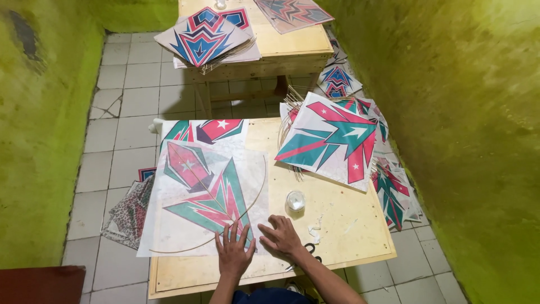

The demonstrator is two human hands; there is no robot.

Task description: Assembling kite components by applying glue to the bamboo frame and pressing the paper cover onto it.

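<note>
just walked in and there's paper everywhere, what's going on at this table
A person is pressing both hands flat on a kite sheet printed in red and green, spread on a wooden table. The left hand and right hand rest side by side at its near edge. A thin bent stick arcs across the sheet. A small clear cup stands just right of it, and a stack of finished kites lies at the far right corner.

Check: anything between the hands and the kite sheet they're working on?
Nothing visible. The left hand and right hand lie flat, fingers spread, on the near edge of the kite sheet. The small glue cup stands off to the right; scissors lie under the right wrist.
</note>
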